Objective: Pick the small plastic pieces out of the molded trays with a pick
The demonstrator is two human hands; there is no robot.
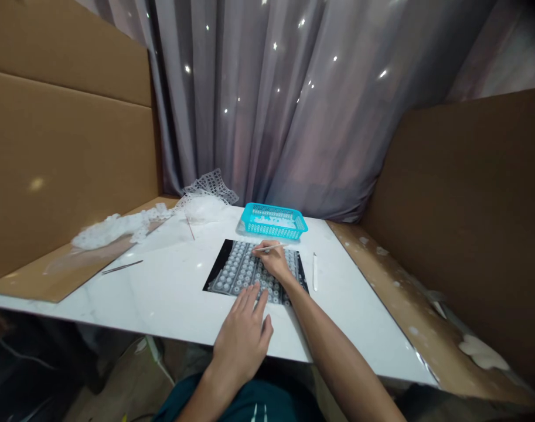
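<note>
A black sheet (223, 253) lies on the white table, covered with rows of small round whitish pieces (245, 265). My right hand (272, 258) is closed around a thin, light pen-like tool (271, 247), held over the middle of the sheet. Its tip is too small to make out. My left hand (243, 328) lies flat with its fingers stretched out. Its fingertips rest on the sheet's near edge, and nothing is in it. Behind the sheet stands a turquoise plastic basket (273, 230) with small white and blue bits inside.
A slim white cutter-like tool (315, 272) lies right of the sheet. Dark tweezers (122, 267) lie on the left. Crumpled white material (118, 228) and perforated white sheets (212, 187) are at the back left. Cardboard walls (65, 140) flank the table (162, 299); a grey curtain hangs behind.
</note>
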